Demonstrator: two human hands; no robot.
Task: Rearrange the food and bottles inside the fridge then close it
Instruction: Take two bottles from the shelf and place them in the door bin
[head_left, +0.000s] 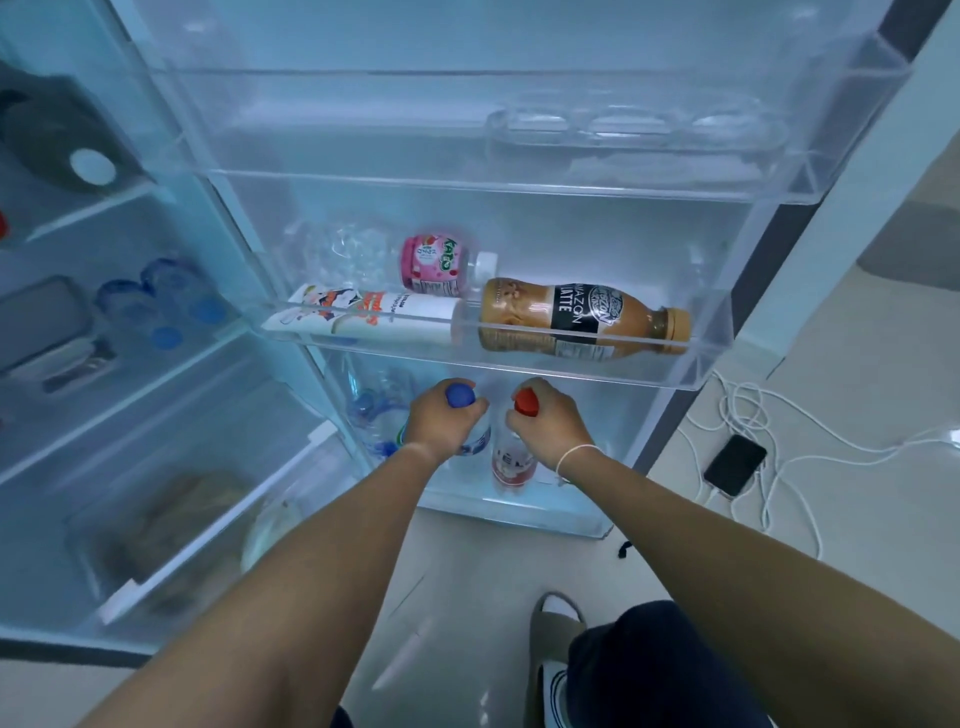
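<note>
The fridge stands open and I look down at its door shelves. In the bottom door bin, my left hand (441, 421) grips the neck of a blue-capped water bottle (460, 396). Beside it my right hand (551, 423) grips the neck of a red-capped bottle (526, 401) with a red label. On the middle door shelf (571, 364) lie a brown latte bottle (576, 322), a pink-labelled bottle (436, 264) and a white tube (363, 317), all on their sides.
More clear water bottles (374, 410) stand left of my hands in the bottom bin. The upper door shelf (467, 182) holds a clear egg tray (634, 124). Blue-capped bottles (161, 306) and containers sit on the inner shelves at left. A phone (735, 465) and white cables lie on the floor at right.
</note>
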